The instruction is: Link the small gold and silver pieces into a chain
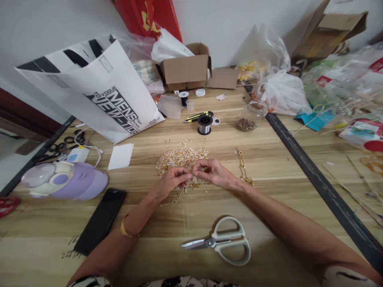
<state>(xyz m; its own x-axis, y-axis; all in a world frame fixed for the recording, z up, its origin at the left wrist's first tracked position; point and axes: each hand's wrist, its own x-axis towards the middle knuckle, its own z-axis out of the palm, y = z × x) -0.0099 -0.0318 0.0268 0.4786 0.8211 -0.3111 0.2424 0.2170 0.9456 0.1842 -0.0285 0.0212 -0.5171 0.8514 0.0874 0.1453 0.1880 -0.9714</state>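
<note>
My left hand (176, 178) and my right hand (213, 172) meet at the fingertips over a heap of small gold and clear beads (179, 155). Both hands are closed in a pinch; whatever sits between the fingers is too small to make out. Just below my left fingers, a thin pale chain (170, 203) lies on the wood, its upper end lost near the hand. A gold chain (241, 165) rests to the right of my right hand. Nearer to me are scissors (220, 241) with cream handles, their blades pointing left.
Beyond the beads stand a spool of silvery wire (205, 125), a pen-like yellow and black tool (196, 116) and a jar of mixed beads (249, 117). On the left are a phone (101, 219), a lilac bottle (72, 180) and a large paper bag (98, 87). Plastic bags (281, 91) crowd the right.
</note>
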